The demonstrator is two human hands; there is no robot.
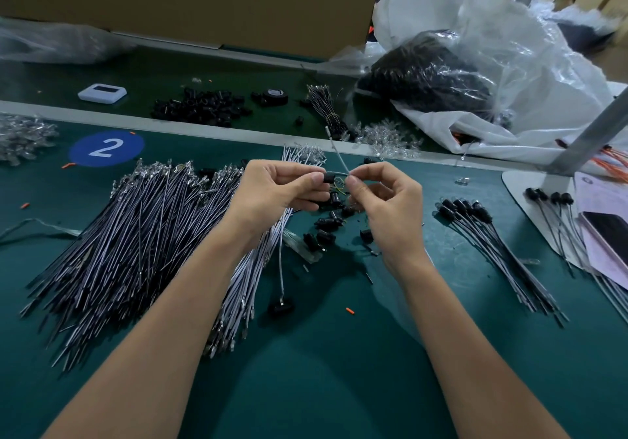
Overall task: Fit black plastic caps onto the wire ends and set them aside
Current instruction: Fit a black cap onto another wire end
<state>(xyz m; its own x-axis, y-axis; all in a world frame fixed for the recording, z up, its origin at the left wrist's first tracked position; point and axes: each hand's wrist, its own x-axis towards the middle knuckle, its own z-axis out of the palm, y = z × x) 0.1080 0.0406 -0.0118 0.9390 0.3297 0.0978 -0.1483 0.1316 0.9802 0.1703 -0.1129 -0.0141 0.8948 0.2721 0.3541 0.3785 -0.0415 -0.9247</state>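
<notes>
Tabletop [339, 353] green, nearest. Left hand [282, 189] fingers [314, 177] pinch black cap [329, 177]; right hand [384, 201] fingers pinch wire [339, 161] just beside it, above loose caps [326, 224]. Risk: off-axis push bends wire end or misses bore; loose pinch drops cap among spares.

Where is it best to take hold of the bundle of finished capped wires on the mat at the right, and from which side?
Grip the bundle of capped wires just behind its black caps, where the strands lie closest together; toward the near end they fan out. Come down from above, pinching across the strands, since it lies flat on the green mat.
</notes>
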